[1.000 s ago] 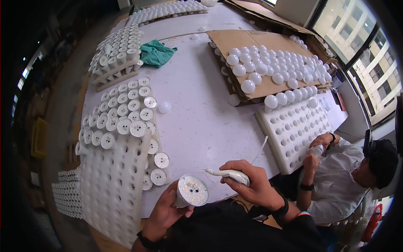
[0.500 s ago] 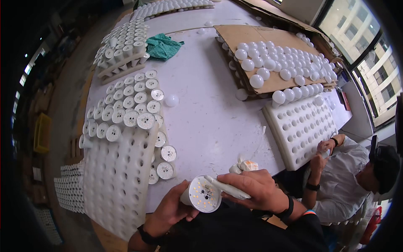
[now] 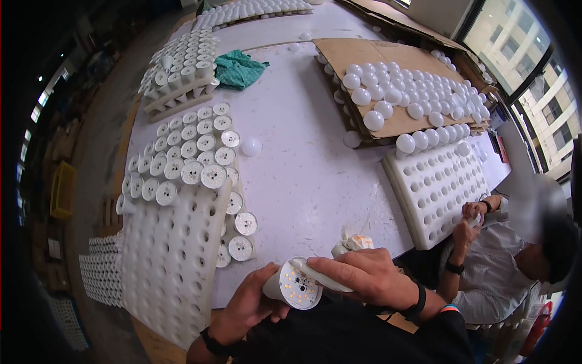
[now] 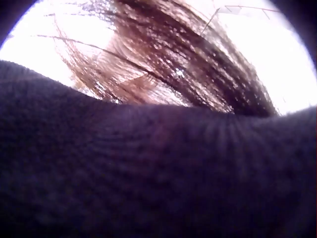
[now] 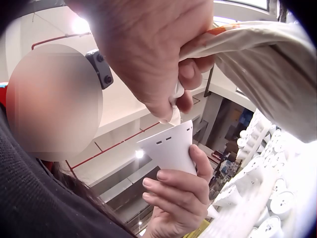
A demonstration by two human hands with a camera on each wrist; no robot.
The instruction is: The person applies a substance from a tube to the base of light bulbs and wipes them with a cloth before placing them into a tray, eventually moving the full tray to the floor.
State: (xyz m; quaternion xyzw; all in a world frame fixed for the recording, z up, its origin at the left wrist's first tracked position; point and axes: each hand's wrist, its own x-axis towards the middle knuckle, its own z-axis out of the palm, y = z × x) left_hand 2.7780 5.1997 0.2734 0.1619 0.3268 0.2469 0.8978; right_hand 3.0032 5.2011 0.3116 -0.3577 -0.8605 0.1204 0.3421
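Note:
My left hand [image 3: 244, 306] grips a white cone-shaped LED bulb housing [image 3: 301, 291], its open face tilted up and showing a circuit board with yellow LEDs. My right hand [image 3: 382, 280] squeezes a soft white piping bag [image 3: 327, 276], its narrow tip right at the housing's upper rim. In the right wrist view, the bag's full end [image 5: 277, 69] bulges out behind the hand, and the tip meets the rim of the housing [image 5: 173, 153]. Dark fabric [image 4: 158, 168] and blurred strands fill the left wrist view, hiding the left hand there.
Left of my hands lies a white foam tray [image 3: 163, 255], partly filled with bulb housings [image 3: 189, 145]. Round white bulb covers [image 3: 415, 91] sit on cardboard [image 3: 345, 51]. Another person [image 3: 491, 261] works at a second foam tray [image 3: 433, 188] on the right. A green cloth [image 3: 239, 70] lies farther back.
My right hand has brought the bag left and down, from above the housing to its rim. The bag's full end now shows behind the hand. The head view has shifted slightly.

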